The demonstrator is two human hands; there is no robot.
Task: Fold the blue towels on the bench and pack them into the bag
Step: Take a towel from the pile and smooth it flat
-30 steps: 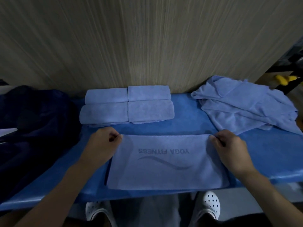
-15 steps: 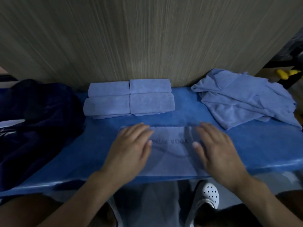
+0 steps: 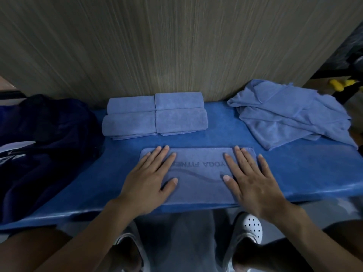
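Left hand, right hand parted across plush towel.

Flat printed towel at bench front, folded towels behind, crumpled towels right, dark bag left

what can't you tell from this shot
Head view only.
Towel print: its end hidden under the left hand.
Bag: dark, cut off by the left edge; opening unseen.
Loose towel pile: overlapping folds hide the count.
Yellow object: too small, at the right edge.
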